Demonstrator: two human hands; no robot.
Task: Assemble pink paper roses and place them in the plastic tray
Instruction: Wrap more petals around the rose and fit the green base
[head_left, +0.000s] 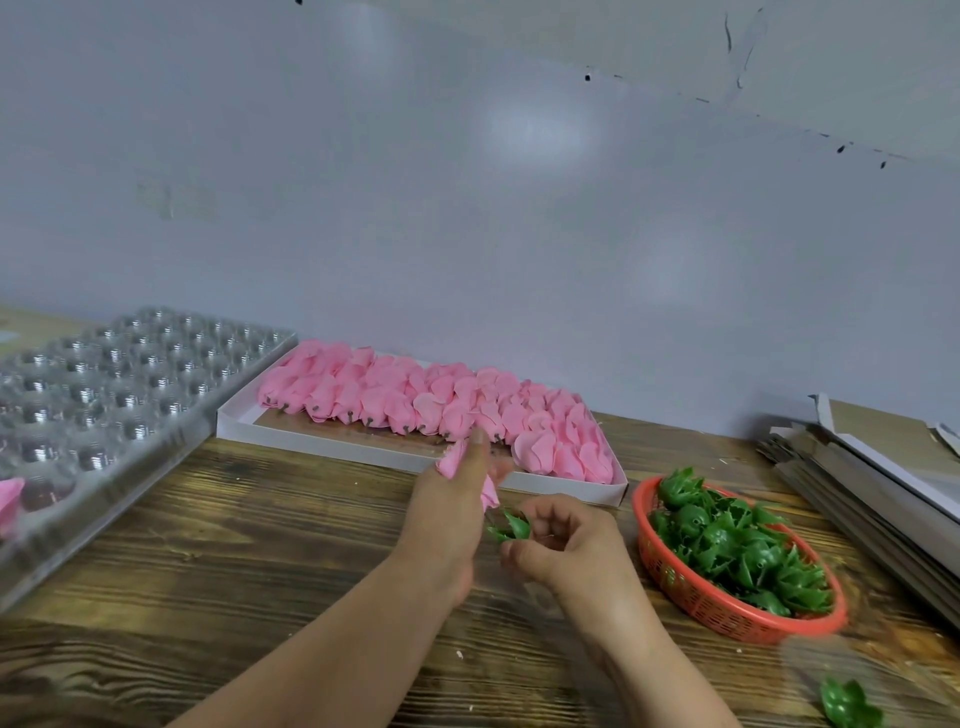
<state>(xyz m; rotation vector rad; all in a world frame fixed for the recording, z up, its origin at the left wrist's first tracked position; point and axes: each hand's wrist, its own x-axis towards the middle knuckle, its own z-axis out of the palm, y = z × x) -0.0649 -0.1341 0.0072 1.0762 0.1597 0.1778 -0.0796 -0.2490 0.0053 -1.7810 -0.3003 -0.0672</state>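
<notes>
Bare forearms reach in over the wood-grain table (234, 545). Beyond them the left hand (447, 509) curls its fingers round a soft pink paper rose head (453, 458), which looks light and easily crushed, so it is best held low at its base. Just right, the right hand (566, 551) pinches a stiff green plastic calyx (511, 527) beside the rose, with the clear plastic tray (109, 395) far left.

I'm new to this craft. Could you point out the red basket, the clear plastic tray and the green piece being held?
red basket (691, 592): head view, on its near mesh wall.
clear plastic tray (130, 395): head view, on an empty cup near the middle.
green piece (511, 527): head view, on its leaves, between the two hands.
</notes>
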